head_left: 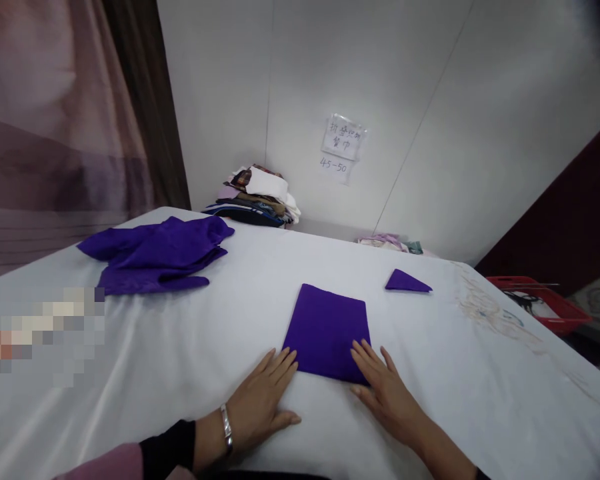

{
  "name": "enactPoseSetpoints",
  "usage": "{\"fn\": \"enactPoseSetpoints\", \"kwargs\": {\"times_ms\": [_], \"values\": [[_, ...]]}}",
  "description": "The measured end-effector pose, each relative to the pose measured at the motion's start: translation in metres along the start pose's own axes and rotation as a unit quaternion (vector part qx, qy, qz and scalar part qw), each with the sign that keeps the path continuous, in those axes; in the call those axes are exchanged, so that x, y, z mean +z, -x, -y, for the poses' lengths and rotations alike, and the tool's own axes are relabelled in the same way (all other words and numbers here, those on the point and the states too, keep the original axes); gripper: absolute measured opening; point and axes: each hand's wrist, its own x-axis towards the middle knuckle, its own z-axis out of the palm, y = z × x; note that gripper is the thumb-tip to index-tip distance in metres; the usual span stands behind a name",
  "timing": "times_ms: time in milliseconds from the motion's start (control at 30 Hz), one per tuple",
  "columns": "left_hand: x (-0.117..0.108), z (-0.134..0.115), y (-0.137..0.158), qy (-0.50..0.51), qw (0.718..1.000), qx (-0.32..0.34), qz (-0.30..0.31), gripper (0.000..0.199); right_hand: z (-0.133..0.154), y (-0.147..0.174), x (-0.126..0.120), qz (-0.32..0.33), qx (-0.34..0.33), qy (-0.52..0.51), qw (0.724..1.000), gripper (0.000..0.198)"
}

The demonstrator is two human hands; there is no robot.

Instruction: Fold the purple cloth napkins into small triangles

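Observation:
A purple cloth [329, 330], folded into a flat near-square, lies on the white-covered table in front of me. My left hand [260, 397] rests flat at its near left corner, fingertips on the edge, fingers stretched out. A silver bracelet [227, 429] circles that wrist. On the near right corner, my right hand [387, 393] lies with its fingers spread over the cloth's edge. Neither hand grasps anything. Farther right sits a small purple cloth folded into a triangle [407, 281]. To the left is a loose, crumpled heap of purple cloths [160, 253].
Against the wall stands a pile of folded clothes [260, 197]. More fabric [384, 241] shows behind the table's far edge. A red basket [545, 303] is beyond the right edge. Handwritten paper signs [344, 139] hang on the wall. A curtain [65, 120] is at left; a patch there is blurred.

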Motion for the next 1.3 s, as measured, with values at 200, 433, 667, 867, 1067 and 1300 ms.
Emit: {"fn": "enactPoseSetpoints", "kwargs": {"times_ms": [200,433,667,867,1067,1300], "values": [[0.001,-0.001,-0.001,0.024,0.999,-0.017,0.019,0.077,0.051,-0.099,0.005,0.065,-0.164,-0.067,0.982,0.048],[0.000,0.000,0.001,0.069,0.997,-0.030,0.023,0.079,0.042,-0.158,0.031,0.140,-0.287,-0.035,0.947,0.059],[0.005,0.006,0.002,0.094,0.994,-0.024,0.048,0.085,-0.004,-0.216,0.031,0.122,-0.212,0.006,0.970,0.060],[0.002,0.003,-0.001,0.088,0.993,-0.040,0.067,0.088,-0.023,-0.256,0.029,0.107,-0.135,-0.019,0.985,0.060],[0.000,0.003,-0.002,0.065,0.996,-0.034,0.045,0.082,-0.039,-0.254,0.015,0.006,0.029,-0.125,0.992,0.067],[0.006,0.015,-0.014,0.009,0.999,-0.024,-0.037,0.036,-0.060,-0.146,-0.005,-0.082,0.061,-0.258,0.961,0.049]]}}
